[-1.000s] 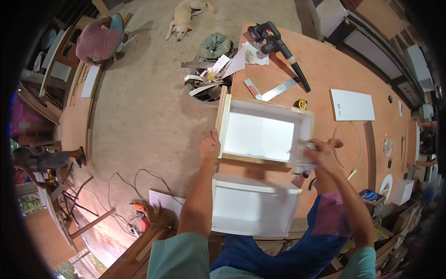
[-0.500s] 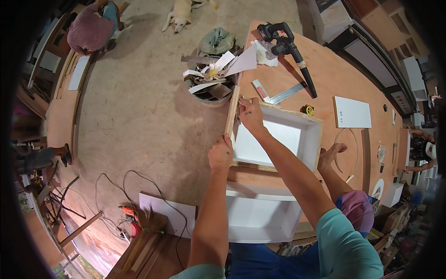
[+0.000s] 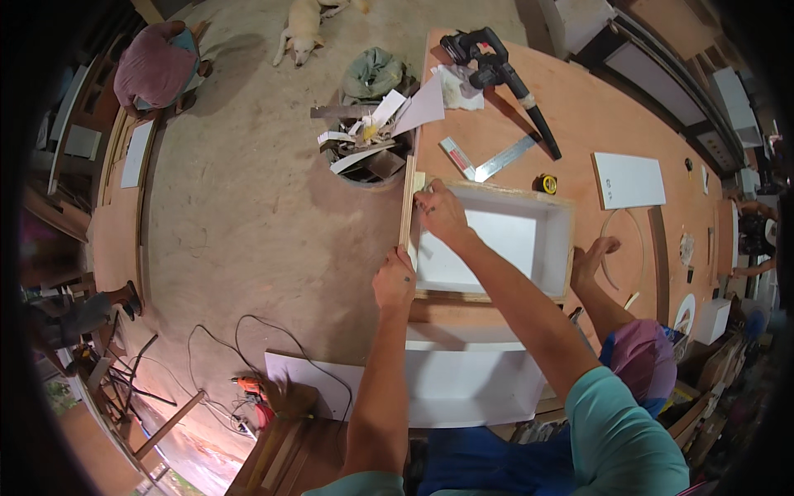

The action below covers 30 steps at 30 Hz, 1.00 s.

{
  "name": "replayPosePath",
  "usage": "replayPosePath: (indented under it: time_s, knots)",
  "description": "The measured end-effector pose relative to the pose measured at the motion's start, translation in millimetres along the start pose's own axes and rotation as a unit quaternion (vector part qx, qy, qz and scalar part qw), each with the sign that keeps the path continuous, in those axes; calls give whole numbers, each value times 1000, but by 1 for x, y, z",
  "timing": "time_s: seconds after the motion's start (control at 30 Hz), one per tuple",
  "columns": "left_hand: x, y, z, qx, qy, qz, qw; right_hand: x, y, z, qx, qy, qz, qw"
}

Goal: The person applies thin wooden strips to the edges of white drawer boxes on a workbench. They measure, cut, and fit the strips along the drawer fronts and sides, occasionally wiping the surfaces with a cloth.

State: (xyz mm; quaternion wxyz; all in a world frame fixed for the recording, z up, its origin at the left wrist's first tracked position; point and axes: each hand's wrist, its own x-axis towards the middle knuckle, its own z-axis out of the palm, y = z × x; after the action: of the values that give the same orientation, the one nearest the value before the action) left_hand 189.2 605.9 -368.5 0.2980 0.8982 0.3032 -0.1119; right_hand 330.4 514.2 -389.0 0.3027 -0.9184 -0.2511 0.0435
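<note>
A drawer box with a white inside and pale plywood edges lies on the table, open side up. Along its left end stands a panel, its layered plywood edge facing up. My left hand is closed round the near end of that panel. Over the drawer's left end, near the far corner, my right hand has its fingers bent and pressed together against the panel's inner side. What those fingers hold, if anything, is hidden beneath them. A second white drawer box sits closer to my body.
A co-worker's hand is right of the drawer. On the table lie a black blower, a square, a tape measure and a white board. A scrap bin stands left; a dog lies beyond.
My right hand has slid a little toward me along the panel, uncovering the drawer's far left corner. My left hand keeps its hold. The whole view has shifted slightly.
</note>
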Motion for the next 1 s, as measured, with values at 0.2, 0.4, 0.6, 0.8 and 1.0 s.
replayPosePath:
  time_s: [0.2, 0.4, 0.6, 0.8, 1.0]
  knots:
    - [4, -4, 9, 4, 42, 37, 998, 19, 9, 10, 29, 154, 60, 986]
    - [6, -12, 9, -179, 48, -23, 982, 7, -1, 19, 65, 166, 33, 983]
    - [7, -12, 12, -152, 48, -12, 987, -93, -44, 12, 65, -3, 51, 997]
    - [8, -9, -2, -141, 19, -40, 989, -107, -48, -11, 64, -318, 14, 946]
    - [12, -20, 7, -160, 48, -45, 985, -54, -40, -17, 80, 39, 83, 993]
